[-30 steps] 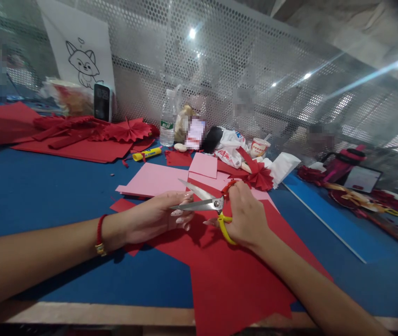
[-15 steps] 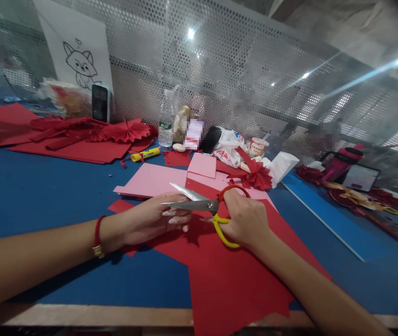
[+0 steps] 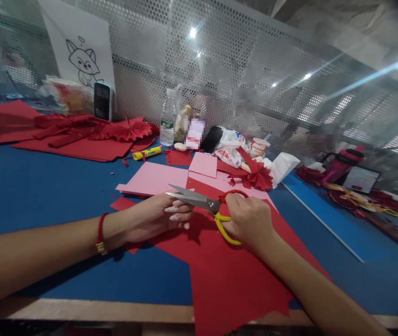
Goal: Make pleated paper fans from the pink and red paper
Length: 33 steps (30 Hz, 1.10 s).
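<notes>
Nearest you, red paper (image 3: 234, 280) laps over the near edge of the table (image 3: 55, 191), spreading beneath your fingers. Above it, your right hand (image 3: 251, 217) has its fingers wrapped around the handles of the scissors (image 3: 211, 205), blades slightly parted and pointing left, crossing in front of your left fingertips. Your left hand (image 3: 150, 217) rides there with fingers curled in a narrow bunch; whether they pinch anything, I can't tell. Just beyond your fingers lie pink sheets (image 3: 155, 179), then a red folded rosette (image 3: 260, 176) past the right ones and a yellow tube (image 3: 146, 153) past the left. Farther out, a clear bottle (image 3: 167, 123) stands upright.
</notes>
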Tool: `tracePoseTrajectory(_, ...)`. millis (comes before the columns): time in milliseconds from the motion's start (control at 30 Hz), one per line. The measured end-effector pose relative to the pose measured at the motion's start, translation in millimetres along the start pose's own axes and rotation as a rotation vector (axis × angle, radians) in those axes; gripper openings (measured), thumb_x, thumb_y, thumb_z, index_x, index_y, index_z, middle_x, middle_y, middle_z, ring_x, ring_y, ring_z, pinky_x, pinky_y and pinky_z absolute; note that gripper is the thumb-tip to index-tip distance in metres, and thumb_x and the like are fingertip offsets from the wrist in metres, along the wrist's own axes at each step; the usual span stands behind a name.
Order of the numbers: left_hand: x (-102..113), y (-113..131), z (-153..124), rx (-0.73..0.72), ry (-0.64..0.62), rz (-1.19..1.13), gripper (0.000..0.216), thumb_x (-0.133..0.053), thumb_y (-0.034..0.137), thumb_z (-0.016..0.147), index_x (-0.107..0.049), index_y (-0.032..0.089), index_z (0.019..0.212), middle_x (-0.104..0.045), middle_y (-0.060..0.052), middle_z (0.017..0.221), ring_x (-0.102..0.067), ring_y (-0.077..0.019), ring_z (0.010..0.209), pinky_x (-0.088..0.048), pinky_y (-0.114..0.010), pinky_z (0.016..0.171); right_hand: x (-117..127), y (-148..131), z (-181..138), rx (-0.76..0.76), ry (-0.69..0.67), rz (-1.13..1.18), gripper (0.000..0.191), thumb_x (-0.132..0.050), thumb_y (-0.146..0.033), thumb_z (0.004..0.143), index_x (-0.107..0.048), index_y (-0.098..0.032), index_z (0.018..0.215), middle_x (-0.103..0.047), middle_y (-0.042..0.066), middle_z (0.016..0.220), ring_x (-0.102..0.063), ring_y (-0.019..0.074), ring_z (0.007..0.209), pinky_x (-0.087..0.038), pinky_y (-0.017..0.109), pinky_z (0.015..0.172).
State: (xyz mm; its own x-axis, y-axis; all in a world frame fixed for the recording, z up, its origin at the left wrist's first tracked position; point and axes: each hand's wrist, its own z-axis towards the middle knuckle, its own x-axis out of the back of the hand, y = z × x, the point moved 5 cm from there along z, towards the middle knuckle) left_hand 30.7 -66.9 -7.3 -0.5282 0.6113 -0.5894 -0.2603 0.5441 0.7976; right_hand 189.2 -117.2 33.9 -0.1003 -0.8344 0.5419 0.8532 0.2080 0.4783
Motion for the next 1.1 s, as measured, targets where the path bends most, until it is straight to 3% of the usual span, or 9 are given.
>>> tracePoseTrajectory(333, -1, 2, 0, -0.044, -0.050, -0.004, 0.037, -0.041, 0.016, 0.094, -0.043, 0.017, 0.057, -0.029, 0.005, 0.055, -0.031, -0.0100, 0.051, -0.047, -0.024, 0.064, -5, 0, -5, 0.000, -0.007, 0.083, 0.052, -0.041, -0.054, 0.094, -0.053, -0.017, 0.059, -0.052, 0.001, 0.048, -0.040, 0.0110, 0.042, -0.017, 0.028, 0.051)
tracePoseTrajectory(433, -3, 6, 0, -0.086, -0.051, 0.025, 0.036, -0.044, 0.020, 0.096, -0.044, 0.016, 0.060, -0.034, 0.004, 0.056, -0.034, -0.0099, 0.053, -0.045, -0.023, 0.063, -18, 13, -7, -0.151, -0.083, 0.130, 0.057, -0.038, -0.060, 0.094, -0.053, -0.017, 0.059, -0.051, 0.001, 0.046, -0.041, 0.0110, 0.041, -0.015, 0.027, 0.050)
tracePoseTrajectory(567, -1, 8, 1, -0.110, -0.022, 0.046, 0.037, -0.051, 0.028, 0.095, -0.043, 0.016, 0.060, -0.040, 0.003, 0.060, -0.039, -0.0100, 0.056, -0.044, -0.023, 0.065, -38, 42, -10, -0.432, -0.285, 0.152, 0.057, -0.042, -0.066, 0.090, -0.051, -0.018, 0.061, -0.054, 0.002, 0.051, -0.047, 0.0129, 0.045, -0.015, 0.026, 0.051)
tracePoseTrajectory(700, 3, 8, 0, -0.102, 0.021, 0.005, 0.037, -0.070, 0.040, 0.083, -0.047, 0.017, 0.065, -0.038, 0.005, 0.061, -0.038, -0.0091, 0.056, -0.043, -0.024, 0.063, -54, 62, -17, -0.597, -0.468, 0.141, 0.035, -0.052, -0.048, 0.093, -0.056, -0.018, 0.074, -0.062, 0.003, 0.064, -0.056, 0.0157, 0.055, -0.019, 0.026, 0.052)
tracePoseTrajectory(867, 4, 6, -1, -0.055, 0.065, 0.037, 0.042, -0.078, 0.048, 0.073, -0.049, 0.017, 0.069, -0.043, 0.004, 0.063, -0.039, -0.0095, 0.058, -0.041, -0.024, 0.062, -72, 69, -20, -0.628, -0.439, 0.275, 0.008, -0.057, -0.024, 0.088, -0.060, -0.017, 0.092, -0.069, 0.008, 0.091, -0.065, 0.0212, 0.086, -0.036, 0.026, 0.063)
tracePoseTrajectory(1100, 12, 8, 4, -0.126, 0.083, 0.035, 0.043, -0.080, 0.047, 0.071, -0.048, 0.017, 0.065, -0.040, 0.005, 0.062, -0.038, -0.0100, 0.058, -0.040, -0.024, 0.063, -81, 76, -29, -0.907, -0.436, 0.543, 0.019, -0.063, -0.022, 0.082, -0.062, -0.019, 0.101, -0.070, 0.009, 0.108, -0.066, 0.0259, 0.103, -0.047, 0.032, 0.078)
